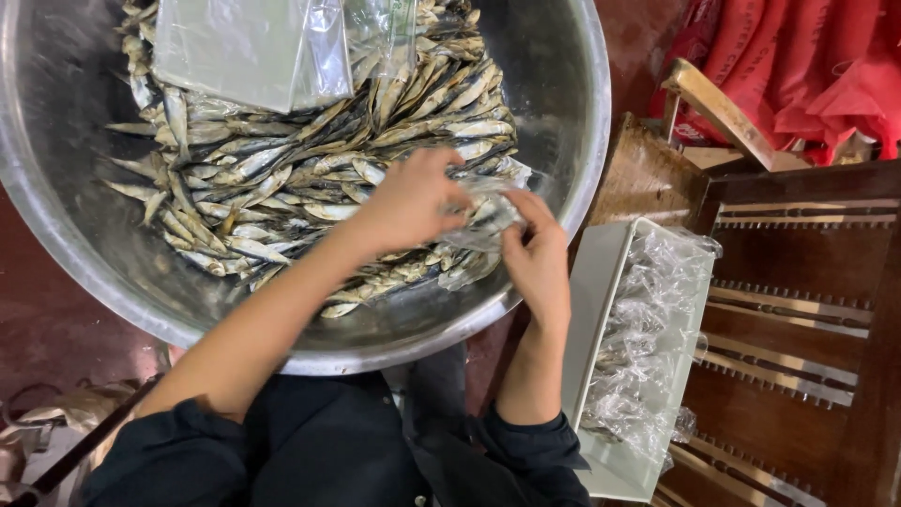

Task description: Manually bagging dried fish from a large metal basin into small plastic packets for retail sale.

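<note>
A wide metal basin fills the upper left and centre of the frame, heaped with small silvery dried fish; most lie with their long axes running from lower left to upper right. A flat stack of clear plastic bags rests on the heap at the top of the frame. At the right, a white tray holds crumpled filled bags, standing on a dark wooden chair, with red sacks in the upper right corner.

Near the frame's centre, over the basin's lower right edge, both hands meet on one small clear bag with fish in it. The left hand is closed on its left side, fingers curled over it; the right hand pinches its right edge from below. The bag lies roughly level, its long axis left to right; which way its mouth faces I cannot tell.

The thin film looks slippery and is held only at its edges, so a loose pinch could let fish spill into the basin, and sharp fins or tails could puncture it.
</note>
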